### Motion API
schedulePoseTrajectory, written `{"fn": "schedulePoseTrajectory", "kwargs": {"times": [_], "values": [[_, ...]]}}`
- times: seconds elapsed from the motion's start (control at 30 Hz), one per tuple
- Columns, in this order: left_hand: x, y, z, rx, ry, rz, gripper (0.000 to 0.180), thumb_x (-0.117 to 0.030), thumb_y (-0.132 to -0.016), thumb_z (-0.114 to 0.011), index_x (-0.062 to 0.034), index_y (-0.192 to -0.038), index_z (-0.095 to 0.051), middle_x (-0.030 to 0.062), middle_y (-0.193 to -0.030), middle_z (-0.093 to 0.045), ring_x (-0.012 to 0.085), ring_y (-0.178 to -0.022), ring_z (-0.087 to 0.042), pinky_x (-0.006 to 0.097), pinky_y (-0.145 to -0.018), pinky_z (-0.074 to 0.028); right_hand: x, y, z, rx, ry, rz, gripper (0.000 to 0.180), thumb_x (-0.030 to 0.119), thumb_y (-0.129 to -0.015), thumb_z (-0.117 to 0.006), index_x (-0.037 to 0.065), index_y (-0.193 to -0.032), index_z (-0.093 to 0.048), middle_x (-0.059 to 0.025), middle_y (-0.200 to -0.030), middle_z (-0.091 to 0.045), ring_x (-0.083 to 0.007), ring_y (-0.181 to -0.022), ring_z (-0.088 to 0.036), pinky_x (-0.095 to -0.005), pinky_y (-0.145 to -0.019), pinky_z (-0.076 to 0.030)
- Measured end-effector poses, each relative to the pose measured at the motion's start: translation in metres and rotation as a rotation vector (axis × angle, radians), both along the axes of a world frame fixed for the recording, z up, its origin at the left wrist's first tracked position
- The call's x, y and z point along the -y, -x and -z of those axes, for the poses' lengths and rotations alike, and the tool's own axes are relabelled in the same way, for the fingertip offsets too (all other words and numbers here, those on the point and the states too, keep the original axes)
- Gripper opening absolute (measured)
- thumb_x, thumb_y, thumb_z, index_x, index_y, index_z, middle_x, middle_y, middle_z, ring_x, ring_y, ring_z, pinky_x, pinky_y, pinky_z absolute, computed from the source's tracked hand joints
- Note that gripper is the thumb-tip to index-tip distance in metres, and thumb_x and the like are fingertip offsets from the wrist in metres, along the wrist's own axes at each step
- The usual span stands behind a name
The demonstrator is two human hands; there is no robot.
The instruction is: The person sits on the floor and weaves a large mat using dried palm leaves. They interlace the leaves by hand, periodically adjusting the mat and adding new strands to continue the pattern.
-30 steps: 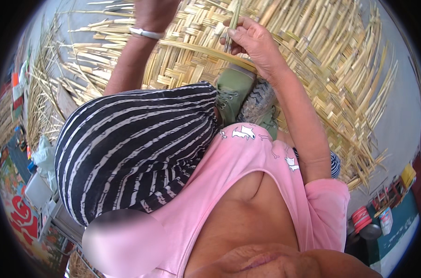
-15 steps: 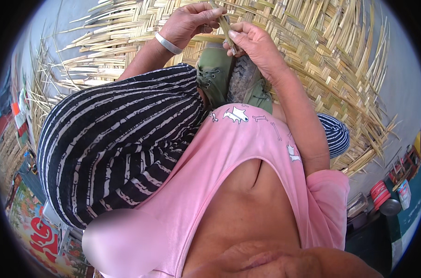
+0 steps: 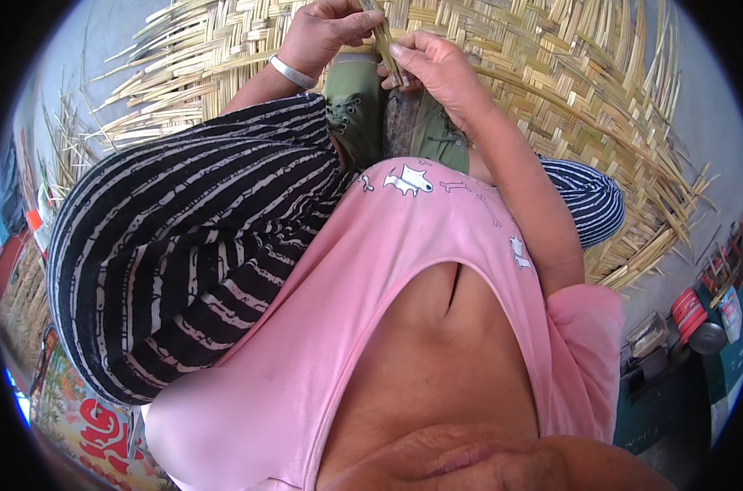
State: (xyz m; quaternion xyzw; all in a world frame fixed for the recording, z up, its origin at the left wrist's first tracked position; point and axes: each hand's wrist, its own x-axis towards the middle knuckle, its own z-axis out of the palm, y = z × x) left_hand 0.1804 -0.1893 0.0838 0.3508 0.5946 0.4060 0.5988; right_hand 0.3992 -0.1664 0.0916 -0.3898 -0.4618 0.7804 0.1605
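Both hands are at the top of the picture, above my green lace-up shoes (image 3: 351, 102). Between them is a short length of greenish split reed strips (image 3: 385, 47), tilted, with its cut ends pointing down toward me. My left hand (image 3: 326, 34), a pale bangle (image 3: 292, 72) at its wrist, pinches the upper part between thumb and fingers. Lower down, the thumb and fingers of my right hand (image 3: 437, 67) close round the strips. Under and beyond my hands spreads a large woven reed mat (image 3: 551, 74) in a twill pattern, with loose strip ends along its edges.
My knees in striped trousers (image 3: 191, 237) lie either side. Loose reed strips stick out at the mat's left edge (image 3: 134, 114). Far right, on the grey floor (image 3: 707, 123) side, stand a red container (image 3: 686, 315) and a dark round pot (image 3: 707, 337). A colourful printed sheet (image 3: 85, 417) is at lower left.
Both hands have shifted slightly left and up in view, still gripping the reed strips. The whole view has tilted a little; the mat looks unchanged.
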Motion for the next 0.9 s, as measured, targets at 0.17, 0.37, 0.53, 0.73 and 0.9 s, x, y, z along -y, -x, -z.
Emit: {"fn": "schedulePoseTrajectory", "kwargs": {"times": [0.17, 0.37, 0.53, 0.73, 0.9], "values": [[0.002, -0.008, 0.028, -0.17, -0.227, 0.023, 0.012, -0.015, -0.096, -0.073, -0.0034, -0.099, -0.073, 0.0011, -0.086, -0.071, 0.0092, -0.075, -0.063, 0.026, -0.069, -0.051, 0.001, 0.0, 0.005, 0.049, -0.023, -0.089, 0.026, 0.025, -0.103, -0.065, 0.005, -0.119, -0.065, -0.0064, -0.098, -0.075, -0.0112, -0.079, -0.07, -0.0218, -0.067, -0.051], [0.002, -0.004, 0.025, 0.15, 0.018, 0.012, 0.013, -0.014, -0.095, -0.074, -0.0027, -0.099, -0.071, 0.0034, -0.086, -0.071, 0.0121, -0.075, -0.066, 0.028, -0.07, -0.055, -0.003, -0.009, 0.006, 0.061, 0.073, -0.131, 0.022, 0.02, -0.098, -0.068, 0.006, -0.114, -0.067, -0.0028, -0.092, -0.074, -0.008, -0.072, -0.068, -0.0205, -0.062, -0.05], [0.004, -0.005, 0.021, -0.06, 0.041, 0.044, 0.017, -0.016, -0.093, -0.078, 0.0009, -0.095, -0.072, 0.0044, -0.081, -0.071, 0.0132, -0.072, -0.066, 0.028, -0.068, -0.055, 0.0, -0.022, 0.008, 0.08, 0.172, -0.288, 0.022, 0.022, -0.098, -0.069, 0.005, -0.111, -0.068, -0.0031, -0.088, -0.072, -0.0082, -0.07, -0.068, -0.0202, -0.061, -0.05], [0.0, -0.02, -0.005, -0.214, 0.001, 0.122, 0.02, -0.017, -0.097, -0.073, 0.0021, -0.1, -0.072, 0.0047, -0.086, -0.071, 0.0103, -0.077, -0.065, 0.024, -0.07, -0.052, 0.001, -0.035, 0.0, 0.037, 0.17, -0.237, 0.019, 0.02, -0.097, -0.07, 0.004, -0.106, -0.067, -0.0041, -0.086, -0.071, -0.0094, -0.069, -0.068, -0.0216, -0.06, -0.051], [-0.009, -0.01, 0.005, -0.097, 0.089, 0.027, 0.03, -0.022, -0.088, -0.082, 0.0044, -0.098, -0.071, 0.01, -0.088, -0.074, 0.0159, -0.078, -0.072, 0.029, -0.072, -0.06, 0.008, -0.052, 0.002, 0.073, 0.111, -0.317, 0.014, 0.013, -0.095, -0.067, 0.002, -0.103, -0.065, -0.0072, -0.084, -0.072, -0.0144, -0.075, -0.072, -0.0283, -0.061, -0.057]]}}
